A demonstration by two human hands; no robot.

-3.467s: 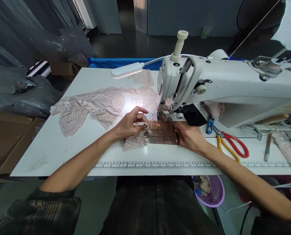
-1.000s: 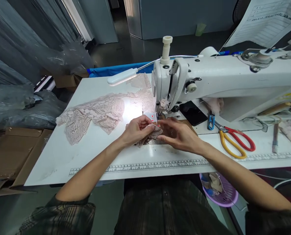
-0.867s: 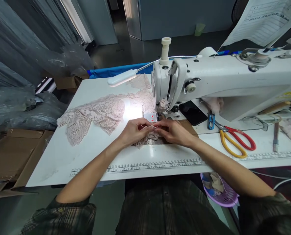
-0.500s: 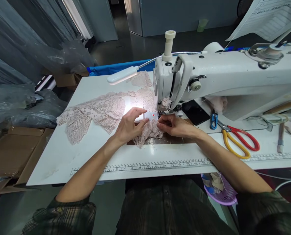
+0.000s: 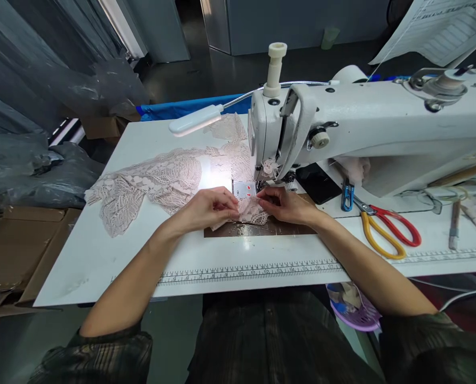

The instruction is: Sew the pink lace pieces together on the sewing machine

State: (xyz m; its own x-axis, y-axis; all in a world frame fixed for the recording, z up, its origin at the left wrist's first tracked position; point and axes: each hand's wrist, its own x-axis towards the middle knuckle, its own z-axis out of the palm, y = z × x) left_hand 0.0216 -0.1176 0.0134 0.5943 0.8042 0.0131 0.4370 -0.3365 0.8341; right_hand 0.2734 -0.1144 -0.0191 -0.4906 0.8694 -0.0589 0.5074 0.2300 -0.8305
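Observation:
Pale pink lace fabric [image 5: 173, 172] spreads over the left of the white table and up to the sewing machine [image 5: 362, 114]. In front of the metal needle plate [image 5: 244, 189], my left hand [image 5: 211, 209] pinches the left side of a gathered lace piece [image 5: 253, 210]. The right side of that same piece is between the closed fingers of my right hand [image 5: 286, 205], just below the machine's needle area. The fingertips partly hide the lace edge. A lit lamp [image 5: 196, 121] shines on the fabric from above.
Right of my hands lie a black phone [image 5: 318, 183], blue thread snips [image 5: 347, 196] and red-and-yellow scissors [image 5: 386, 229]. A printed ruler [image 5: 254, 272] runs along the front edge. Cardboard boxes [image 5: 22, 250] stand left; a purple basket [image 5: 356, 314] sits below.
My left hand has lowered and closed its fingers on the lace, which was hanging lower before. The right hand stays nearly in place. The view has shifted slightly.

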